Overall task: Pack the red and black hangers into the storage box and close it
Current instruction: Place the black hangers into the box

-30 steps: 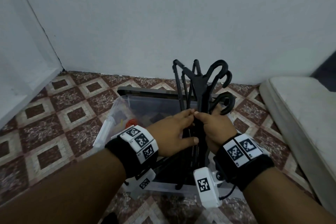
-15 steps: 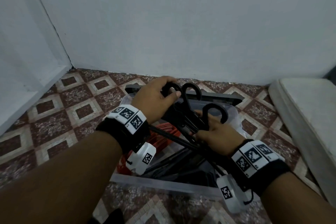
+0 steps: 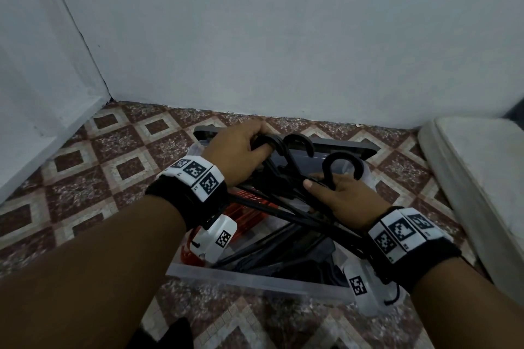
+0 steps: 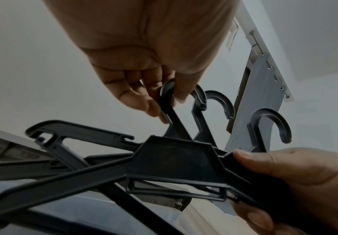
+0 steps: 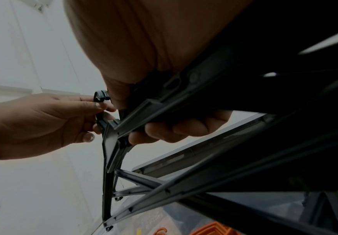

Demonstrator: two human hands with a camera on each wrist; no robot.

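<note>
Left hand (image 3: 241,150) pinches a curved hook of the black hangers (image 3: 286,178), rigid flat-ribbed plastic, mid-frame over the clear plastic storage box (image 3: 255,280). Right hand (image 3: 343,195) is clamped around the bundle's neck. Red hangers (image 3: 243,211) lie inside the box, lower centre. Patterned tile floor (image 3: 93,167).

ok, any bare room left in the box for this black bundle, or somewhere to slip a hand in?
Crowded: red hangers fill the box left side, black hangers the middle. Clear floor shows only by the right wall, beyond the right hand. Bare tiles lie left of the left hand.
</note>
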